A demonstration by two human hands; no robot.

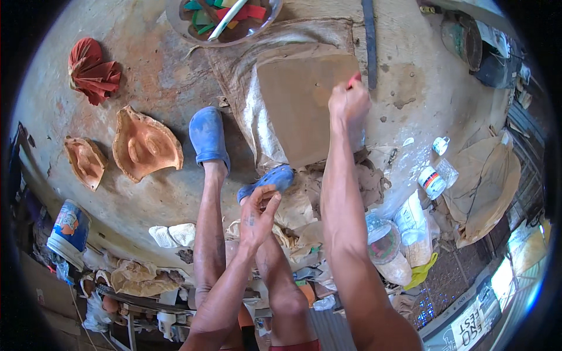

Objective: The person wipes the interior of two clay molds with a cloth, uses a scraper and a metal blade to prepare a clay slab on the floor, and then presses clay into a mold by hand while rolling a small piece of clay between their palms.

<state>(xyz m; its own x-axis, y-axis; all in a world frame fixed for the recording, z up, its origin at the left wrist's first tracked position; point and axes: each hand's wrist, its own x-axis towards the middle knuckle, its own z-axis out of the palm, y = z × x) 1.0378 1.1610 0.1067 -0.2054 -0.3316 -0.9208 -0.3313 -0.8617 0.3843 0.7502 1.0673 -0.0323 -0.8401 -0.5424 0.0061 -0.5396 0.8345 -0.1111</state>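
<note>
A flat, rectangular brown slab that looks like clay (301, 111) lies on a pale, dirty cloth sack (231, 76). Over the slab's right edge, my right hand (349, 104) is closed round a small red piece, probably a scraper (355, 79); only its red end shows past the fingers. My left hand (257, 219) hangs above my lower leg, short of the slab, its fingers loosely bent and the thumb apart, with nothing visible in it. Just beyond it is the blue clog (272, 180) on my right foot.
A clear bowl (175, 26) of coloured strips and a dark flat bar (369, 44) lie at the far side. Two orange moulds (146, 146) and a red crumpled cloth (93, 70) are at left. Crumpled clay scraps (366, 181), a white jar (432, 182) and a plastic-wrapped bundle (483, 181) are right.
</note>
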